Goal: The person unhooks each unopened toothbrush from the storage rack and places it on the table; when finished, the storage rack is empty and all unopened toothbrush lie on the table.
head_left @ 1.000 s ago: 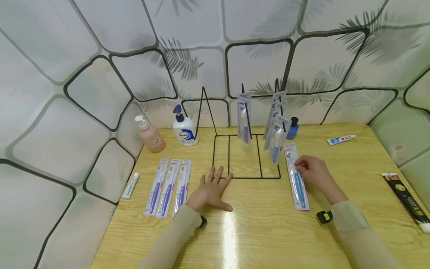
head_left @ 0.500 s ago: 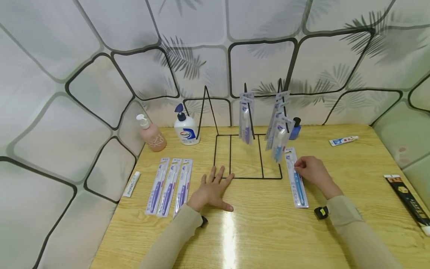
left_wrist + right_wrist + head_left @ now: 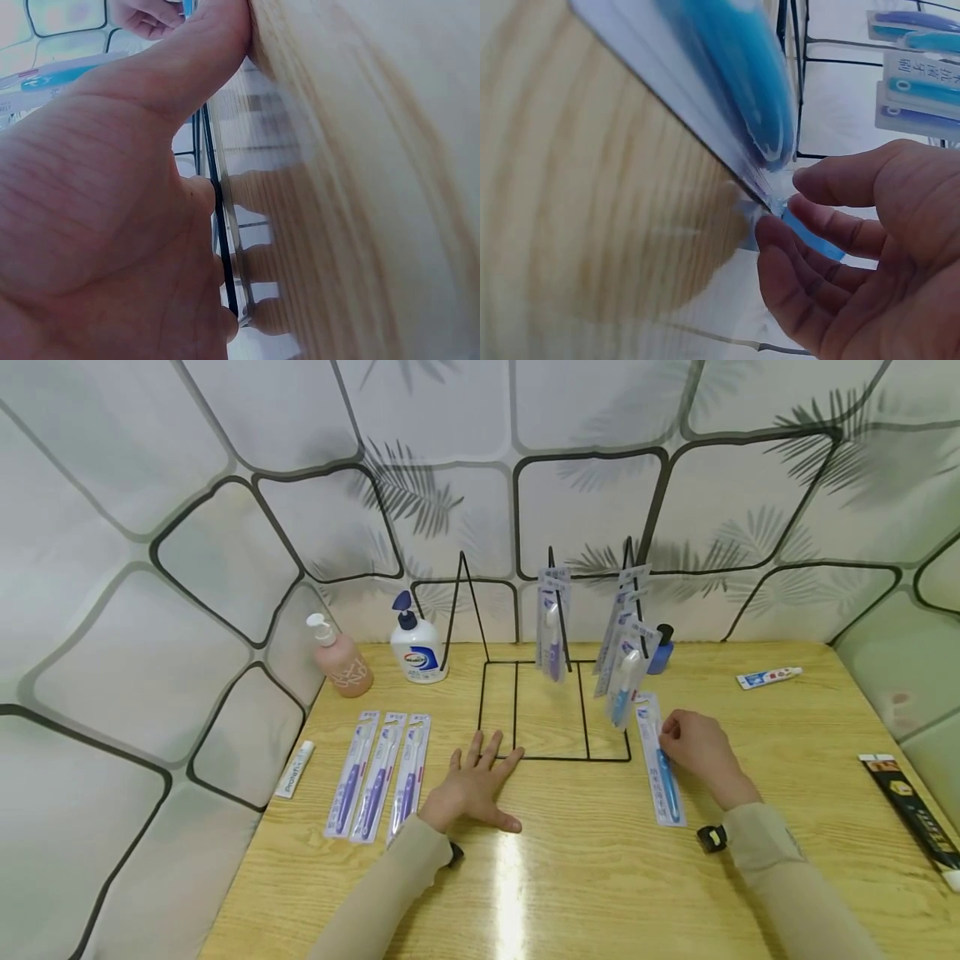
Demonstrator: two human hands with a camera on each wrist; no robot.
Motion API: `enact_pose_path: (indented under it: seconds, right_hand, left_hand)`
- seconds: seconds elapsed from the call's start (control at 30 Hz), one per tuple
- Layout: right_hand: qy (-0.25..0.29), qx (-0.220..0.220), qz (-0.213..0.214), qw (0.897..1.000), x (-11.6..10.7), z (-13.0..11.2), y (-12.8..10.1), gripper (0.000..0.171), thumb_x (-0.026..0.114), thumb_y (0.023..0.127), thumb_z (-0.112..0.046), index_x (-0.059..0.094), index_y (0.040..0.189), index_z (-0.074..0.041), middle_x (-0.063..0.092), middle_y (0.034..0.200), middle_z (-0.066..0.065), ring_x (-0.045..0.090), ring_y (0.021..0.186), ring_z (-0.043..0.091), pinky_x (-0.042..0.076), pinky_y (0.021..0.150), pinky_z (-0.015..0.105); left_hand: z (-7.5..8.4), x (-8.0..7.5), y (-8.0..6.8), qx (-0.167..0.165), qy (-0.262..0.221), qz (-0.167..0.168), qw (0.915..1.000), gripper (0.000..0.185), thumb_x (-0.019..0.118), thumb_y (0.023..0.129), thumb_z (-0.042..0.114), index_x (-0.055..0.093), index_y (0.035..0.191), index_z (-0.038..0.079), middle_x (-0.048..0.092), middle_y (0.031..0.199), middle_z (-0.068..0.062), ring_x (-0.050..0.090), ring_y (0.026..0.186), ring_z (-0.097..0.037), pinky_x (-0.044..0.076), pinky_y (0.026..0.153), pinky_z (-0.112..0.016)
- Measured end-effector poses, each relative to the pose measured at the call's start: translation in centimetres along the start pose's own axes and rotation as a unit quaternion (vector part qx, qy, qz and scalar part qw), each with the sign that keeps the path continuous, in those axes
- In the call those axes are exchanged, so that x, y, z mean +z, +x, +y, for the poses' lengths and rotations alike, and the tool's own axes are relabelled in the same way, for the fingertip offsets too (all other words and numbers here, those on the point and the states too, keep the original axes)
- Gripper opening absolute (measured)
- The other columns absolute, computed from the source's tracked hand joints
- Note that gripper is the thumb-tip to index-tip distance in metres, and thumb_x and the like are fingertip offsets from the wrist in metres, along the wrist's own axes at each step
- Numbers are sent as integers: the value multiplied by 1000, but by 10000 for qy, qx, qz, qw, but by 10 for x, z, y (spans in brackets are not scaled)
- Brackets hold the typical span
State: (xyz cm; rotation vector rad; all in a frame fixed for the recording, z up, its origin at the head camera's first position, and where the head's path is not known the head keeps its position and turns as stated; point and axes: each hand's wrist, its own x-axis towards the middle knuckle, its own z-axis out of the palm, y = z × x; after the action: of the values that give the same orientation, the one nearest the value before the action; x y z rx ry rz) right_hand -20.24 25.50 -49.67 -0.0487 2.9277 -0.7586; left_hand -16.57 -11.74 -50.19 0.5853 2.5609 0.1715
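The blue toothbrush pack (image 3: 660, 766) is lying flat on the bench (image 3: 600, 877), just right of the black wire rack (image 3: 555, 710), with its top end under the right hand (image 3: 693, 747). That hand's fingertips (image 3: 780, 225) are curling onto the pack's edge and pinching it, as the right wrist view is showing, while the forearm is stretching back in a beige sleeve. The print on this pack is too small to read. The left hand (image 3: 474, 781) is resting palm down with fingers spread, its fingertips touching the front wire of the rack's base.

More packs are hanging from the rack's uprights: a purple one (image 3: 552, 631) and blue ones (image 3: 626, 664); the right wrist view is catching characters on them, but they are too blurred to read. Three purple toothbrush packs (image 3: 378, 772) are lying side by side left of the left hand. A small tube (image 3: 293, 770) near the left edge is carrying lettering that seems to begin "Pro". A pink pump bottle (image 3: 339, 658) and a white pump bottle (image 3: 417, 647) with a blue label are standing at the back.
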Motion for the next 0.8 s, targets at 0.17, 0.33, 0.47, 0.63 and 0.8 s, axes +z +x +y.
enact_pose_path:
  seconds: [0.17,0.33,0.47,0.63,0.8]
  right_hand:
    - [-80,94,137,9998,-1,-5,-12,20,60,95,-17,64,103,1,66,90,16,57,73,24,44,61,33]
    - [-91,-286,364,9989,-4,-22,-32,17,61,96,-17,66,101,-2,71,92,14,61,71,21,46,59,33]
    - [170,-943,281,9950,-3,-47,-47,10,64,96,-14,69,97,-5,73,85,6,62,69,15,48,59,31]
    - [601,-1720,329,9827,11,-78,-54,6,68,96,-12,71,100,-9,73,85,-1,66,74,11,54,65,30]
    - [1169,-2056,613,9697,25,-107,-53,19,69,95,-9,69,114,-9,74,107,7,71,83,17,57,68,29]
  left_hand:
    - [0,0,1,-5,10,-34,10000,123,75,74,72,0,164,35,-17,171,-8,-19,157,-40,4,123,-68]
    - [1,-1,-1,10,68,25,10000,123,74,73,75,1,164,35,-15,172,-8,-16,157,-39,7,123,-68]
    - [1,-1,-2,15,71,68,10000,123,74,73,75,2,165,35,-14,172,-8,-15,158,-40,8,123,-68]
    - [0,-1,-1,16,15,65,10000,123,75,73,74,2,164,36,-15,172,-8,-16,158,-40,7,123,-69]
    - [-4,6,8,-11,-168,-61,9998,125,77,73,72,-2,164,39,-21,170,-6,-23,156,-38,1,123,-69]
